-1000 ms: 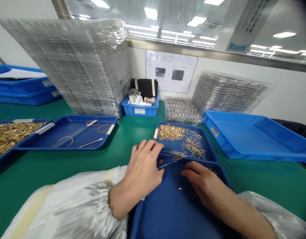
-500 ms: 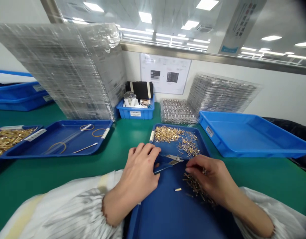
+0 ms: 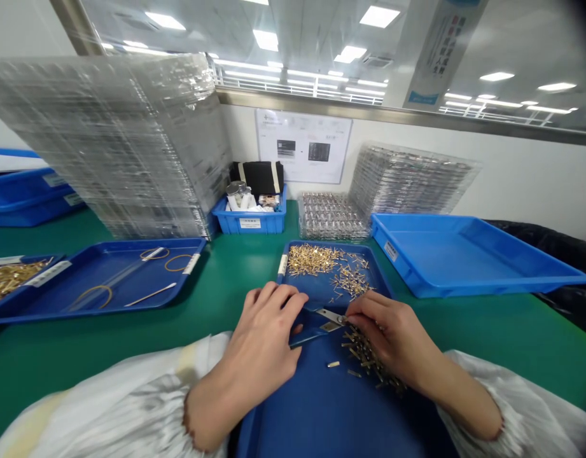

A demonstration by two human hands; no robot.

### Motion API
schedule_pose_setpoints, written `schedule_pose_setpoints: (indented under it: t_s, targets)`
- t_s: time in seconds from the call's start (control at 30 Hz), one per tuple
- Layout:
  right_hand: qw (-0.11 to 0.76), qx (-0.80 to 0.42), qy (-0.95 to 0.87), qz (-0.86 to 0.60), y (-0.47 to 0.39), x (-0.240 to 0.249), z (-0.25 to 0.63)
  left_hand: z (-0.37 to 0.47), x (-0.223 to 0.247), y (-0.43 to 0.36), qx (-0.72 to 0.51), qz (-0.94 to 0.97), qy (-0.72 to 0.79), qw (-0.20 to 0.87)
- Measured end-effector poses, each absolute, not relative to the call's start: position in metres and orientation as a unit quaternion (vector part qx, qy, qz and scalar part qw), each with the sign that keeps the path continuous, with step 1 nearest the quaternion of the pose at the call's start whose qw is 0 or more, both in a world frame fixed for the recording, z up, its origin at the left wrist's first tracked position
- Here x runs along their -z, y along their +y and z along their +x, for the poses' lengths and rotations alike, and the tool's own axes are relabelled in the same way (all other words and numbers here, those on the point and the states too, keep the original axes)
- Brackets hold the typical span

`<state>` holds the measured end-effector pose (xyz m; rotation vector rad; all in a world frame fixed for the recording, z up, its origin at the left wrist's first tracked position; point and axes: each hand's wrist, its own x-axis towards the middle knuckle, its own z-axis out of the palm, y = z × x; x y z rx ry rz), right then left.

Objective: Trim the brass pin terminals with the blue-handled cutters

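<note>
My left hand (image 3: 271, 331) is closed around the blue handles of a pair of pliers (image 3: 316, 327), whose metal jaws point right. At the jaw tips, the thumb and fingers of my right hand (image 3: 392, 334) are pinched together; whatever they hold is too small and covered to name. Below the right hand lies a heap of small brass pins (image 3: 364, 353) in the near blue tray (image 3: 312, 413). A short gold piece (image 3: 333, 364) lies apart from the heap. Just beyond the pliers, the far blue tray (image 3: 312, 286) holds gold pins (image 3: 314, 259) in two piles.
An open light-blue bin (image 3: 464, 254) stands at right. At left, a blue tray (image 3: 144, 273) holds rubber bands and a cotton swab (image 3: 149, 294). Behind are a tall wrapped stack (image 3: 125, 140), a small blue box (image 3: 249, 222) and clear plastic trays (image 3: 407, 178).
The view has shifted slightly. My right hand has come closer to the plier jaws, its fingertips now at their tips. My left hand keeps its grip on the handles.
</note>
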<state>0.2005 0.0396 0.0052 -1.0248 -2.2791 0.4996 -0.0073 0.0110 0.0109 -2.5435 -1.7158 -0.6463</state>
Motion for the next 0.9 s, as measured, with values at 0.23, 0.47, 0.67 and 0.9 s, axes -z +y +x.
schedule_pose_setpoints:
  t_s: [0.23, 0.47, 0.67, 0.9]
  targets:
    - [0.300, -0.204, -0.848, -0.385, 0.0418, -0.0015, 0.1999, -0.0072, -0.0090, 0.0106, 0.193, -0.817, -0.543, 0.025]
    - [0.298, -0.244, -0.829, -0.405, 0.0395, -0.0064, 0.1974, -0.0077, -0.0071, 0.0104, 0.208, -0.815, -0.541, 0.025]
    - [0.307, -0.267, -0.817, -0.409, 0.0404, -0.0068, 0.1984, -0.0082, -0.0065, 0.0108, 0.217, -0.815, -0.537, 0.019]
    - [0.341, -0.249, -0.804, -0.420, 0.0372, -0.0104, 0.1965, -0.0083, -0.0035, 0.0103, 0.275, -0.816, -0.507, 0.026]
